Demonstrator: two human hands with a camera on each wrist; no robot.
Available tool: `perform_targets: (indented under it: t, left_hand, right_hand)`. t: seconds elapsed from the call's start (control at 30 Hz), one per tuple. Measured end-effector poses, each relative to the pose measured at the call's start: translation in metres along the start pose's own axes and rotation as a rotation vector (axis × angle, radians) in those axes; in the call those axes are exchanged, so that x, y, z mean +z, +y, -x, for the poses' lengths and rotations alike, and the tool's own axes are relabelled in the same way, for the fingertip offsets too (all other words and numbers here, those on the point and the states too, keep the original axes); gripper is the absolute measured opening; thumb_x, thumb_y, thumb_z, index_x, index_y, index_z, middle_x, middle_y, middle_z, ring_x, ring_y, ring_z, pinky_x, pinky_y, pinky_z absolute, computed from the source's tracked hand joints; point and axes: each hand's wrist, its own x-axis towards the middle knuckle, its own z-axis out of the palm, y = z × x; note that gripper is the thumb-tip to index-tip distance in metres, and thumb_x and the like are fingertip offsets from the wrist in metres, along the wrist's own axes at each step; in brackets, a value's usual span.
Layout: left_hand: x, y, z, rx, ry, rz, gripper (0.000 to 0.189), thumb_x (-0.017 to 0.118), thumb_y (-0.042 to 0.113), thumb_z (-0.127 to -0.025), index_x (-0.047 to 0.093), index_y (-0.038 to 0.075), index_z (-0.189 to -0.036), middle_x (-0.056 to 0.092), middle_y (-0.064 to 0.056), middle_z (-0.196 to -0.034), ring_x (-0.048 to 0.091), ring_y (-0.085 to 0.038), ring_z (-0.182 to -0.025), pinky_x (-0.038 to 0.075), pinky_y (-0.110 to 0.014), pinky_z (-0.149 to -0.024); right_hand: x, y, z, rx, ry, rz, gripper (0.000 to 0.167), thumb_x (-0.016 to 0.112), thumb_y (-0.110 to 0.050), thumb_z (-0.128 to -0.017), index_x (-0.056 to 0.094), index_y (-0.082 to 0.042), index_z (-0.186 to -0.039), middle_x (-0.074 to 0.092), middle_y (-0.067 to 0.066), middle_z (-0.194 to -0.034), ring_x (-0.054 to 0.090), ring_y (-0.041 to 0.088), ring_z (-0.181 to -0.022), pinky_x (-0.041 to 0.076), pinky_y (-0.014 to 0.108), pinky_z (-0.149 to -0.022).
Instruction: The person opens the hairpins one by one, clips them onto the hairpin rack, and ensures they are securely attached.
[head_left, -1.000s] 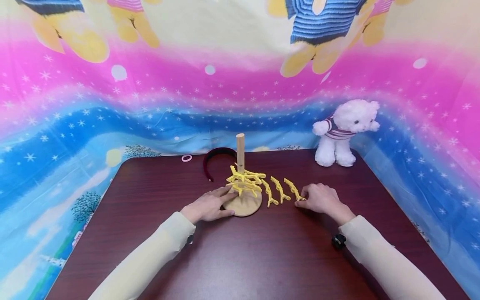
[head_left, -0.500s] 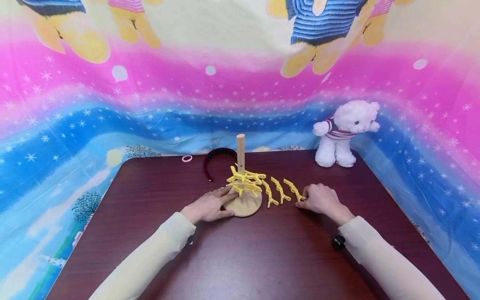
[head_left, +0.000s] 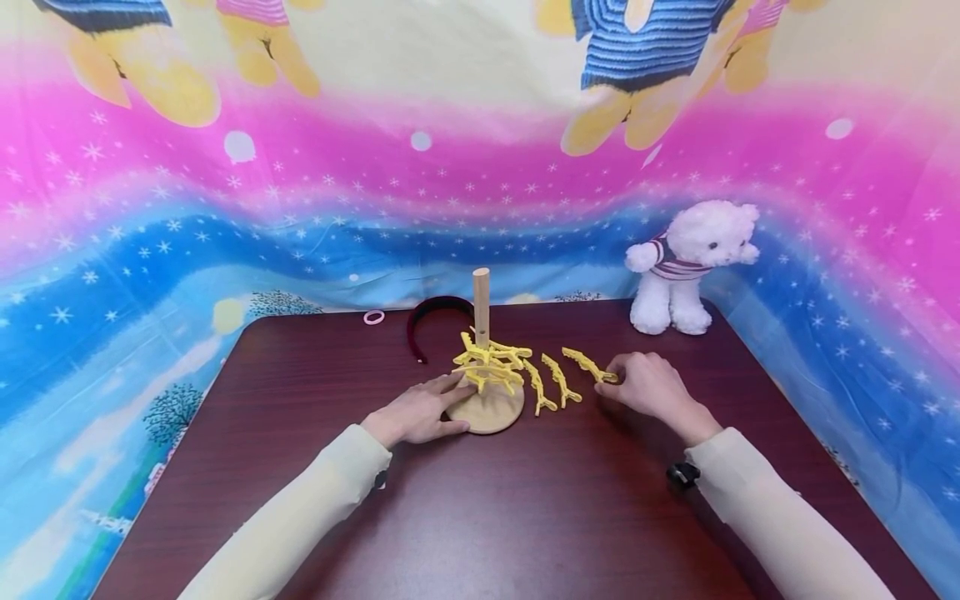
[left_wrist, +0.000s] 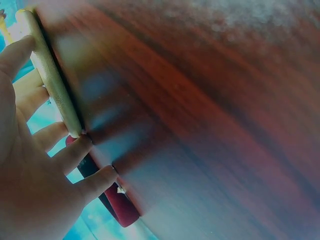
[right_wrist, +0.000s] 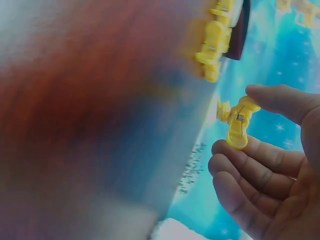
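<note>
My right hand [head_left: 648, 385] pinches a yellow alligator hair clip [right_wrist: 241, 120] by its handle end, between thumb and fingertips. In the head view that clip's toothed end points left, toward the stand. My left hand [head_left: 420, 408] rests against the left side of the round wooden base [head_left: 487, 412], thumb and fingers spread along its rim. From the base rises a wooden post [head_left: 482, 304], with several yellow clips [head_left: 491, 362] spread around its lower part. Two more yellow clips [head_left: 553, 379] lie between the stand and my right hand.
A dark red headband [head_left: 415, 329] lies behind the stand on the brown table [head_left: 480, 517]. Farther left is a small pink ring [head_left: 373, 317]. A white teddy bear [head_left: 678, 267] stands at the back right corner, before a patterned cloth backdrop.
My right hand has moved slightly up and away from the front, turning the pinched clip so it lies flatter in the head view. The left hand and stand keep their place.
</note>
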Motion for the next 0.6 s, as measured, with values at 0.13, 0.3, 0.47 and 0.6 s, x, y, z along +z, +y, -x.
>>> perform_targets:
  t: [0.13,0.3,0.47,0.6]
  left_hand:
    - [0.001,-0.001,0.000,0.002,0.001,-0.003,0.067,0.053,0.056,-0.098,0.035,0.027,-0.156,0.026,-0.012,-0.166,0.033,-0.036,-0.149,0.037,-0.057,-0.114]
    - [0.001,-0.001,-0.001,-0.001,-0.004,-0.005,0.068,0.053,0.056,-0.098,0.035,0.026,-0.157,0.025,-0.012,-0.166,0.032,-0.036,-0.150,0.037,-0.056,-0.114]
    - [0.001,-0.001,-0.001,-0.003,-0.005,-0.005,0.068,0.053,0.056,-0.098,0.035,0.026,-0.157,0.025,-0.012,-0.166,0.032,-0.036,-0.150,0.037,-0.057,-0.114]
    - [0.002,-0.001,0.000,0.001,-0.002,-0.002,0.067,0.052,0.056,-0.098,0.036,0.026,-0.156,0.025,-0.012,-0.166,0.033,-0.036,-0.149,0.037,-0.057,-0.113]
  right_hand:
    - [-0.010,-0.006,0.000,-0.037,0.060,-0.019,0.033,0.080,-0.041,-0.080,0.077,-0.012,-0.096,0.077,0.005,-0.087,0.067,0.022,-0.073,0.051,0.039,-0.059]
    - [-0.020,-0.013,0.001,-0.080,0.112,-0.029,0.034,0.080,-0.039,-0.081,0.078,-0.012,-0.101,0.077,0.005,-0.089,0.070,0.023,-0.078,0.054,0.043,-0.066]
    - [-0.025,-0.020,0.002,-0.124,0.129,-0.037,0.035,0.079,-0.038,-0.083,0.078,-0.011,-0.105,0.078,0.006,-0.092,0.070,0.022,-0.080,0.054,0.043,-0.070]
    - [-0.030,-0.027,0.003,-0.173,0.153,-0.045,0.033,0.079,-0.036,-0.084,0.078,-0.011,-0.106,0.078,0.006,-0.092,0.070,0.022,-0.080,0.053,0.042,-0.071]
